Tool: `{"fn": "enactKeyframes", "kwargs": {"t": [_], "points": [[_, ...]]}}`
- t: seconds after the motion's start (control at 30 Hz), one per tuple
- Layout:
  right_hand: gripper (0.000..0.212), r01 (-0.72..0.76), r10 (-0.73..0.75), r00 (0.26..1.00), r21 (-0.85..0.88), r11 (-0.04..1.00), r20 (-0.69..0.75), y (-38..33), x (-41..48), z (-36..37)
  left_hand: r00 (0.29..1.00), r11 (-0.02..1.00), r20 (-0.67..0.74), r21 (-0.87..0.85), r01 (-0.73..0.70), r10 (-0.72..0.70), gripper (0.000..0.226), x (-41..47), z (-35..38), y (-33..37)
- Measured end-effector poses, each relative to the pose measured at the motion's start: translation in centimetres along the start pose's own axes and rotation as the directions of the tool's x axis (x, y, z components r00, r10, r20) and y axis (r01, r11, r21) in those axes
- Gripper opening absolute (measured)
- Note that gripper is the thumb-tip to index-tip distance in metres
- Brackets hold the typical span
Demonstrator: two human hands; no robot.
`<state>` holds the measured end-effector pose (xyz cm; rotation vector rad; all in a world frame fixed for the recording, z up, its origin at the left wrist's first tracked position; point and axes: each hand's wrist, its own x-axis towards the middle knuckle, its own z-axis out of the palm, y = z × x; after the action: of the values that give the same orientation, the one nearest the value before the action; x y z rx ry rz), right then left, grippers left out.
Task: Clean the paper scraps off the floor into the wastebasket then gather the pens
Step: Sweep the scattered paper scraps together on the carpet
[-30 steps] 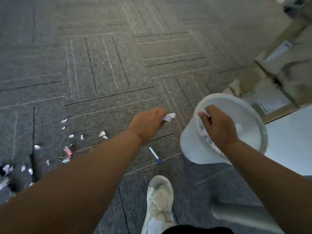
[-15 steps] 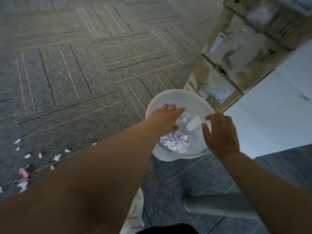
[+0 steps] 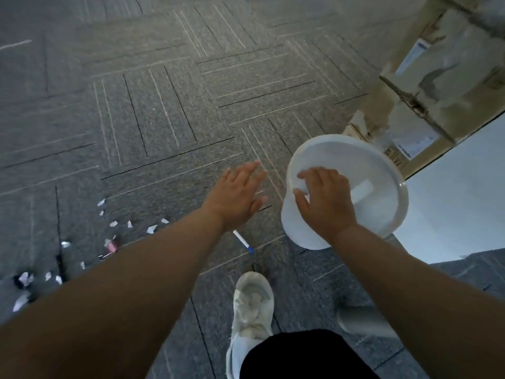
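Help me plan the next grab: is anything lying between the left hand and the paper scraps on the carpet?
Nothing visible does. Bare carpet separates the left hand from the nearest paper scraps; the pen lies nearer the person, off that line.

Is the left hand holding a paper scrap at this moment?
No, the left hand is spread open over the carpet, its fingers straight and nothing held between them.
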<state>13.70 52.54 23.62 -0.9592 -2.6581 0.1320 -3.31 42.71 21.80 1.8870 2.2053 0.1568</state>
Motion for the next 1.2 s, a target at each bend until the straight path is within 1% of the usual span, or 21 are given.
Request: {"fn": "enactKeyframes", "kwargs": {"t": [0.1,0.17,0.23,0.33,0.4,0.47,0.5,0.57,0.63,0.67,0.7,0.77,0.8,0.87,0.93,0.97,1.03,1.1,1.13,1.17,1.2], "points": [[0.037,0.112,-0.117,0.991,0.074,0.991,0.068,-6.2,1.7,3.3,0.995,0.995,-0.010,0.024,0.101,-0.101,0.063,-4.7,0.5,-6.2],[0.040,0.184,-0.200,0.968,0.112,0.977,0.155,-10.0,2.9,5.9,0.985,0.984,-0.014,0.030,0.175,-0.175,0.065,-7.9,1.2,-10.6],[0.041,0.246,-0.271,0.937,0.131,0.960,0.221,-13.1,3.8,9.0,0.964,0.964,-0.011,0.019,0.265,-0.265,0.060,-10.7,2.5,-14.7],[0.035,0.267,-0.314,0.897,0.182,0.946,0.313,-16.8,4.1,14.4,0.929,0.930,0.032,0.002,0.368,-0.368,0.063,-14.4,5.5,-19.6],[0.039,0.266,-0.332,0.860,0.213,0.940,0.387,-18.8,3.7,18.2,0.903,0.908,0.099,0.012,0.418,-0.417,0.066,-16.6,8.2,-22.1],[0.046,0.198,-0.287,0.847,0.236,0.952,0.448,-20.0,3.0,22.0,0.873,0.887,0.162,0.045,0.460,-0.461,0.067,-18.8,11.4,-24.4],[0.050,0.132,-0.229,0.850,0.230,0.964,0.474,-20.2,2.7,23.9,0.862,0.877,0.171,0.039,0.478,-0.477,0.067,-19.9,13.1,-25.5],[0.056,-0.024,-0.065,0.834,0.154,0.988,0.548,-19.8,2.4,27.6,0.847,0.861,0.187,-0.004,0.508,-0.498,0.066,-21.4,16.1,-27.2],[0.063,-0.182,0.115,0.782,0.048,0.982,0.613,-18.8,2.7,30.9,0.823,0.842,0.218,-0.012,0.540,-0.525,0.067,-22.2,18.5,-28.6],[0.067,-0.232,0.184,0.762,-0.003,0.973,0.621,-18.5,2.9,32.3,0.809,0.830,0.226,-0.008,0.558,-0.542,0.068,-22.3,19.5,-29.3],[0.070,-0.247,0.232,0.751,-0.062,0.967,0.618,-18.3,3.1,33.5,0.794,0.813,0.229,-0.019,0.582,-0.563,0.069,-22.4,20.4,-29.9],[0.073,-0.207,0.271,0.741,-0.175,0.963,0.614,-18.7,2.7,35.3,0.763,0.773,0.225,-0.063,0.632,-0.606,0.072,-22.4,21.8,-30.7],[0.073,-0.206,0.273,0.741,-0.180,0.962,0.613,-19.4,2.3,35.9,0.746,0.749,0.222,-0.086,0.657,-0.628,0.073,-22.5,22.5,-31.0],[0.073,-0.194,0.229,0.763,-0.125,0.973,0.605,-21.3,1.3,36.8,0.723,0.716,0.220,-0.125,0.686,-0.655,0.075,-22.7,23.5,-31.2],[0.071,-0.123,0.123,0.790,-0.042,0.992,0.600,-23.5,0.5,37.1,0.718,0.696,0.220,-0.180,0.695,-0.661,0.076,-23.0,23.9,-30.8],[0.069,-0.080,0.054,0.792,0.016,0.997,0.609,-24.8,0.3,37.3,0.720,0.690,0.222,-0.204,0.694,-0.658,0.076,-23.2,23.9,-30.7],[0.065,0.015,-0.120,0.765,0.169,0.985,0.633,-27.3,-0.2,37.2,0.726,0.691,0.235,-0.225,0.687,-0.646,0.074,-23.7,23.7,-30.6],[0.062,0.121,-0.298,0.733,0.314,0.942,0.612,-29.3,-0.8,36.9,0.736,0.704,0.240,-0.214,0.677,-0.634,0.071,-24.4,23.6,-30.7],[0.060,0.150,-0.344,0.747,0.360,0.921,0.569,-29.8,-0.8,36.7,0.739,0.711,0.243,-0.205,0.672,-0.628,0.069,-24.8,23.5,-30.8],[0.058,0.141,-0.335,0.786,0.377,0.916,0.519,-30.1,-0.5,36.7,0.742,0.717,0.245,-0.199,0.668,-0.624,0.067,-25.3,23.4,-30.9],[0.057,0.102,-0.278,0.829,0.359,0.928,0.484,-30.1,0.1,36.8,0.746,0.722,0.245,-0.196,0.664,-0.619,0.066,-25.7,23.2,-31.1]]}}
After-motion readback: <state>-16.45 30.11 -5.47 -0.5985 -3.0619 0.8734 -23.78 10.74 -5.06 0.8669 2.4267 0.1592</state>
